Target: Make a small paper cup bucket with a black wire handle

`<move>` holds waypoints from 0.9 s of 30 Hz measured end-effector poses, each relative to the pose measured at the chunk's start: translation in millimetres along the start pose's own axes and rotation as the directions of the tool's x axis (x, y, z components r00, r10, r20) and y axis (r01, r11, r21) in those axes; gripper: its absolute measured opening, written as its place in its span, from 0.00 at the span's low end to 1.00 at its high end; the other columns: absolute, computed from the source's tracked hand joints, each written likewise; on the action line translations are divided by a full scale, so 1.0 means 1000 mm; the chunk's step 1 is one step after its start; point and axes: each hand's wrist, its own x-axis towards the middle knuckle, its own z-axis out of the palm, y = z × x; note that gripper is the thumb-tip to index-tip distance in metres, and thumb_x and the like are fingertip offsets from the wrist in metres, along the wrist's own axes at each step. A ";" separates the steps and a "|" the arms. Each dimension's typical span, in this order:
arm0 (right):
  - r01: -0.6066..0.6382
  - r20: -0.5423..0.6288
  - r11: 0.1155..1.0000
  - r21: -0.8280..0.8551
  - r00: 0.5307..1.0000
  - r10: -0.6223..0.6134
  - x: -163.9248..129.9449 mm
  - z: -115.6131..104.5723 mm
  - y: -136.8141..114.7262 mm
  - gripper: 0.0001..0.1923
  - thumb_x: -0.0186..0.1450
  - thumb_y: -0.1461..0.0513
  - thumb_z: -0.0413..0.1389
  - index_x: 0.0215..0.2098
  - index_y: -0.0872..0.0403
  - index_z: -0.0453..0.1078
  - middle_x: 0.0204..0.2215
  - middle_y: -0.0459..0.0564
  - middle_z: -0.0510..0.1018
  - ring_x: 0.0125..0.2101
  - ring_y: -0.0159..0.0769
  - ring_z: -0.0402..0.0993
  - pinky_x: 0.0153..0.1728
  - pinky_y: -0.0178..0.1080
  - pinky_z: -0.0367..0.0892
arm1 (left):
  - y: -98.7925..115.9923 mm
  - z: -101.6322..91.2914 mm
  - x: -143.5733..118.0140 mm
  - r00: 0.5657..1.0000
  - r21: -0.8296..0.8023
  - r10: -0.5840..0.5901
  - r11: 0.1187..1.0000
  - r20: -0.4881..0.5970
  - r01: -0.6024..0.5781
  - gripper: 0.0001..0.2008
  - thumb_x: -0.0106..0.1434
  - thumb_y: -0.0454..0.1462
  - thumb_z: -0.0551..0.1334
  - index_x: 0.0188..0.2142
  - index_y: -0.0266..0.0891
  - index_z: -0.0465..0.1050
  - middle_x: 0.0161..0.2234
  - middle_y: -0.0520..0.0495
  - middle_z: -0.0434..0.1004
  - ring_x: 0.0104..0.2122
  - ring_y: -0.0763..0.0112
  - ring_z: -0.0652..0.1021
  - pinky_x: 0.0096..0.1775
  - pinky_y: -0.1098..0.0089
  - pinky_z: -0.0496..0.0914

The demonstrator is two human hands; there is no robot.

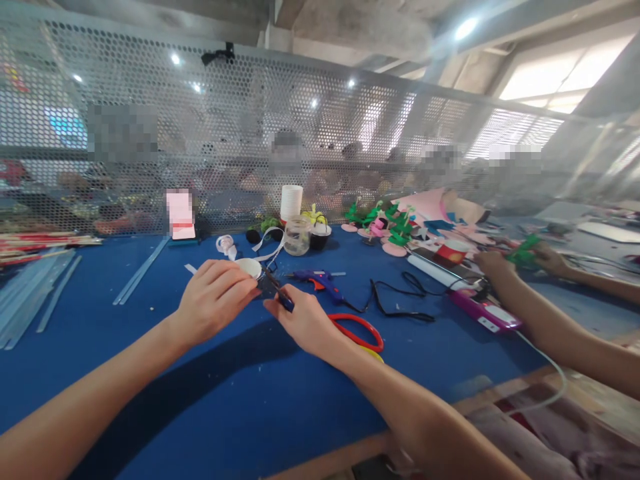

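My left hand (215, 300) holds a small white round cup (250, 267) just above the blue table (150, 373). My right hand (303, 322) grips a thin dark tool with a blue handle (279, 294), its tip pointing at the cup between my two hands. A white ribbon strip (270, 245) trails from behind the cup toward the back. Red-handled scissors (357, 330) lie right beside my right wrist.
A blue glue gun (320, 280) with a black cord (395, 303) lies behind my hands. A clear jar (297, 235), white cup stack (291, 202) and green-pink paper flowers (387, 230) stand at the back. Another person's hands (520, 260) work at right. A perforated metal screen (200, 133) walls the far edge.
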 end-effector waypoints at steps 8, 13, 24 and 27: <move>0.023 -0.006 1.000 0.021 1.000 -0.023 0.001 0.001 0.004 0.10 0.57 0.56 0.50 0.27 0.55 0.63 0.21 0.46 0.69 0.22 0.30 0.62 0.24 0.32 0.55 | 0.019 0.009 0.007 0.400 -0.596 -0.824 0.098 0.400 0.797 0.07 0.47 0.36 0.63 0.22 0.36 0.66 0.18 0.53 0.71 0.20 0.77 0.70 0.25 0.74 0.64; 0.028 -0.015 1.000 0.003 1.000 -0.027 0.001 0.002 0.005 0.10 0.57 0.56 0.50 0.25 0.55 0.61 0.21 0.45 0.68 0.22 0.30 0.61 0.24 0.32 0.55 | 0.023 0.012 0.012 0.094 -0.536 -0.598 -0.624 0.796 0.568 0.11 0.43 0.36 0.65 0.21 0.35 0.63 0.16 0.56 0.67 0.19 0.81 0.69 0.26 0.76 0.65; 0.020 -0.029 0.999 0.029 0.999 -0.019 0.003 -0.001 0.006 0.10 0.56 0.55 0.49 0.25 0.54 0.62 0.21 0.45 0.68 0.22 0.30 0.61 0.23 0.32 0.55 | 0.006 0.002 0.002 0.953 -0.031 -0.276 0.959 0.123 0.281 0.07 0.53 0.36 0.60 0.31 0.36 0.68 0.33 0.43 0.73 0.34 0.64 0.71 0.35 0.64 0.64; 0.018 -0.018 0.999 0.036 1.000 -0.017 0.002 0.000 0.005 0.11 0.56 0.55 0.50 0.25 0.54 0.61 0.20 0.44 0.68 0.21 0.29 0.61 0.23 0.32 0.54 | 0.004 0.003 -0.002 0.983 0.054 -0.176 0.983 0.055 0.173 0.04 0.54 0.36 0.60 0.28 0.37 0.68 0.29 0.45 0.74 0.30 0.67 0.71 0.31 0.67 0.63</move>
